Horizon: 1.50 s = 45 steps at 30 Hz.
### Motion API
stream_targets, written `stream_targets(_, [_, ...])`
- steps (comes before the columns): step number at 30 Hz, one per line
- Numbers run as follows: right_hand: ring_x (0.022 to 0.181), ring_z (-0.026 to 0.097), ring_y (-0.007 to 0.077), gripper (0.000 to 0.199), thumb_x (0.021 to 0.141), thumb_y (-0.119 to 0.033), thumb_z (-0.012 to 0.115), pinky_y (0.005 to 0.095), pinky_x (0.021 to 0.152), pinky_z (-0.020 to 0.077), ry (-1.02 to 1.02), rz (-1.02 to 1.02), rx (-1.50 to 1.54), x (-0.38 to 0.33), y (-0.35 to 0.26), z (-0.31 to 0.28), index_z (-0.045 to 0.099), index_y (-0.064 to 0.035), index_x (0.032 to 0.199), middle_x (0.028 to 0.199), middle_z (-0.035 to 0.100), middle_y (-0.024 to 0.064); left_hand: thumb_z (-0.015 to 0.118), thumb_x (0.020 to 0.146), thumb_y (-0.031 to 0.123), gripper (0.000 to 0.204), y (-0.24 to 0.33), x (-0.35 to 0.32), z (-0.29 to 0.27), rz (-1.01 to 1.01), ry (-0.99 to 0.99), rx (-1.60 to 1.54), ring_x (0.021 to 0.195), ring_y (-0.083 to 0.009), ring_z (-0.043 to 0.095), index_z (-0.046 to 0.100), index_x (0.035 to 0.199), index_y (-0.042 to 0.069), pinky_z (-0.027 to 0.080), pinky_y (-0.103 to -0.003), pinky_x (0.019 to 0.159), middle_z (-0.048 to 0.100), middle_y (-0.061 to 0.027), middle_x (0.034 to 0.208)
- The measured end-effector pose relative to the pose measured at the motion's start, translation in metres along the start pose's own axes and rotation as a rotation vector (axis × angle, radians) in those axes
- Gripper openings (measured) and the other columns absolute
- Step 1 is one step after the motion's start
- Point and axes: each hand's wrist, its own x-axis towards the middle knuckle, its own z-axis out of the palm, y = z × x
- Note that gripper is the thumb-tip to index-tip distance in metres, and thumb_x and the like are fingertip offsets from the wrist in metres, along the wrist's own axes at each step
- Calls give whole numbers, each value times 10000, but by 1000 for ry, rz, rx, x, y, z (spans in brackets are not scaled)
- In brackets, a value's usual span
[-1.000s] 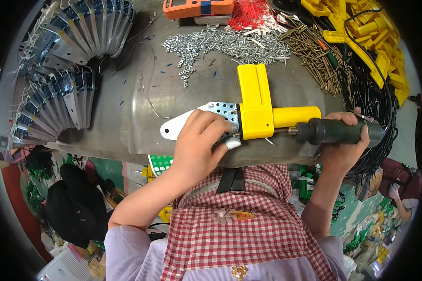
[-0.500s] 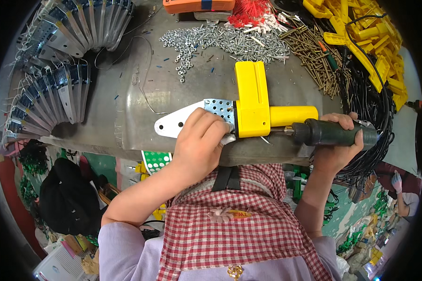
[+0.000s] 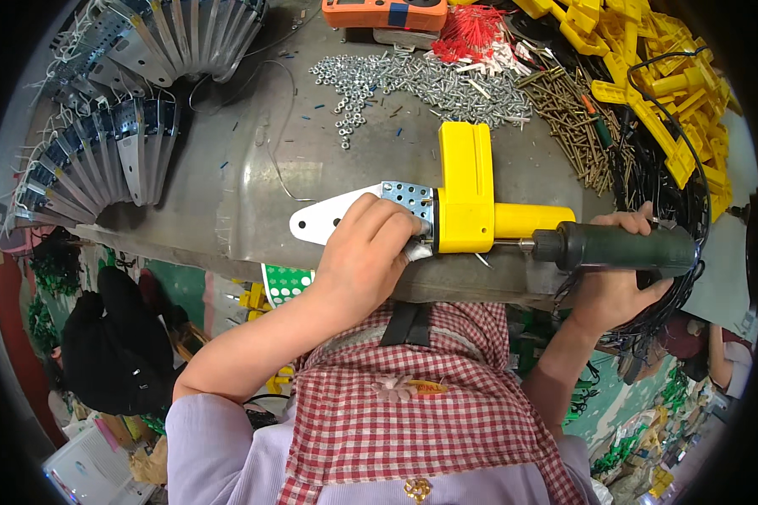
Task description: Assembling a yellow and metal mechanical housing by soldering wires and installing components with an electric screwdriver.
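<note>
Left grip point(image 3: 362, 254) on the perforated metal sheet point(image 3: 406, 195), right grip point(image 3: 608, 295) on the power screwdriver point(image 3: 627, 247)

The left grip pinches the perforated sheet, bent fingers over its top and the thumb, in a pale wrap, along the near edge. The right grip has its fingers over the top of the dark screwdriver and the palm beneath, the thumb spread away below.

The screwdriver's thin shaft point(image 3: 509, 242) runs left to the side of the yellow housing point(image 3: 466, 194), just below the yellow cylinder point(image 3: 537, 220) jutting from it; the tip's contact is hidden. The sheet meets the housing's left side, and the housing's inside cannot be seen. A white tapering plate point(image 3: 318, 220) extends left from the sheet, near the front edge of the bench point(image 3: 215, 210).

Farther out, the small stock lies in heaps directly on the bench: silver nuts point(image 3: 349, 99), silver screws point(image 3: 480, 99), long brass-coloured screws point(image 3: 564, 118) and red pieces point(image 3: 470, 35). An orange meter point(image 3: 370, 15) sits behind the nuts. At right are piled yellow parts point(image 3: 674, 71) and black cables point(image 3: 648, 198). At left, more plates stand fanned in two rows point(image 3: 135, 156).
</note>
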Motion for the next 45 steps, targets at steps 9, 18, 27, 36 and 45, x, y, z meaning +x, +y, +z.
stream_targets(9, [930, 479, 170, 610, 833, -422, 546, 388, 947, 331, 25, 1, -131, -2, 2, -4, 401, -43, 1289, 950, 476, 20, 638, 604, -53, 311, 2, -1, 2, 68, 12, 71, 789, -295, 506, 553, 890, 34, 447, -374, 686, 528, -102, 855])
stream_targets(18, [849, 489, 130, 347, 854, -278, 561, 361, 908, 365, 148, -11, -100, -5, 0, -8, 451, -90, 1124, 863, 471, -9, 634, 608, -50, 268, 0, 1, 2, 103, 29, 51, 771, -284, 514, 561, 854, 25, 447, -367, 679, 540, -101, 826])
stream_targets(27, [812, 492, 121, 321, 844, -267, 561, 359, 879, 388, 144, -28, -109, -5, 1, -9, 458, -106, 1101, 834, 463, -21, 635, 608, -51, 296, -1, -2, 4, 160, 53, 103, 764, -279, 527, 578, 893, 6, 458, -365, 677, 552, -105, 840])
stream_targets(36, [852, 471, 131, 353, 851, -270, 547, 366, 895, 388, 164, -57, -136, -6, 0, -6, 442, -105, 1145, 872, 444, -4, 630, 650, 14, 292, -3, 4, -3, 230, -71, 192, 760, -273, 533, 567, 935, 9, 462, -359, 673, 558, -107, 850])
stream_targets(45, [850, 469, 137, 343, 854, -264, 523, 360, 890, 382, 126, -30, -46, -5, 8, -7, 427, -108, 1143, 878, 435, -8, 615, 532, -63, 330, -9, 5, 0, 276, 41, 154, 690, -281, 541, 577, 854, -1, 468, -358, 612, 575, -115, 807])
